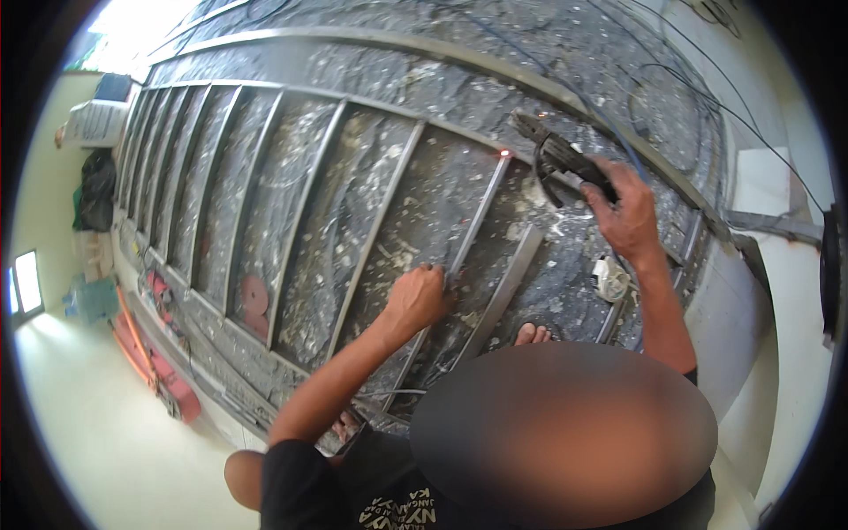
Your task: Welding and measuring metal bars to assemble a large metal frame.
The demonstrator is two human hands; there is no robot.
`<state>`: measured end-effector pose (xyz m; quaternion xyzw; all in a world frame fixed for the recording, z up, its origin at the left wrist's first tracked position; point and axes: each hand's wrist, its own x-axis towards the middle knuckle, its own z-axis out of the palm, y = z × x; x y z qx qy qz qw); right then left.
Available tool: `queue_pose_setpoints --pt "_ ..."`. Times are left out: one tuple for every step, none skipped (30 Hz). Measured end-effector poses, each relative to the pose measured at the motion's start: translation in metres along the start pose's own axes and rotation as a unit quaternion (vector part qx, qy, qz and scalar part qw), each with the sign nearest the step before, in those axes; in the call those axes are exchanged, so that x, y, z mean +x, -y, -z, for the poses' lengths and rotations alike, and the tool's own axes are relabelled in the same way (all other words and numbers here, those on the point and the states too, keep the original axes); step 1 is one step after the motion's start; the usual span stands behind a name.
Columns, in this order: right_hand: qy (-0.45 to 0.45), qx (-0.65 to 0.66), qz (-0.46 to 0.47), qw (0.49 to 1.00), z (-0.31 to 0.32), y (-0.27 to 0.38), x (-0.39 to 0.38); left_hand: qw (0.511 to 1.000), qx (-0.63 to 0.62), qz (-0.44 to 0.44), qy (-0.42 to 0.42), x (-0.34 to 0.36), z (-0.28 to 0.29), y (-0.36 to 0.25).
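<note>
My right hand (629,212) is wrapped round a black welding electrode holder (570,159), its jaw end pointing up and left. No electrode can be made out clearly in the jaws. Just left of the jaws, a red-hot spot (505,154) glows where a crossbar (481,209) meets the long rail of a ladder-like metal frame (380,113). Lower down, my left hand (420,296) is closed round that same crossbar. A loose square metal tube (503,296) lies at a slant to the right of it. Near my right forearm rests a white, rounded tape measure (609,278).
The frame lies on a paint-spattered grey sheet (565,252). Round reddish discs (254,296) lie between its bars. Cables (698,88) run across the upper right, beside a long metal beam (565,93). A red item with orange handles (155,371) sits lower left.
</note>
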<state>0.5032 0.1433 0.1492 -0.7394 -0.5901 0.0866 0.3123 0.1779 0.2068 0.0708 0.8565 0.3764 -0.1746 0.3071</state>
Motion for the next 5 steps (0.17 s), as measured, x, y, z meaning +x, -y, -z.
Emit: queue_pose_setpoints --pt "0.004 0.008 0.008 1.000 0.002 0.013 0.008 1.000 -0.001 0.012 -0.004 -0.011 0.008 0.011" --pt "0.017 -0.005 0.037 0.999 0.006 0.028 0.018 0.997 0.022 -0.064 0.023 -0.025 0.017 0.026" --pt "0.031 -0.020 0.063 0.997 0.010 0.042 0.025 0.988 0.044 -0.142 0.053 -0.038 0.030 0.037" --pt "0.060 -0.015 0.057 0.996 0.016 0.057 0.032 0.976 0.092 -0.129 0.147 -0.051 0.044 0.048" --pt "0.078 -0.026 0.063 0.995 0.021 0.072 0.037 0.965 0.125 -0.131 0.190 -0.070 0.052 0.067"
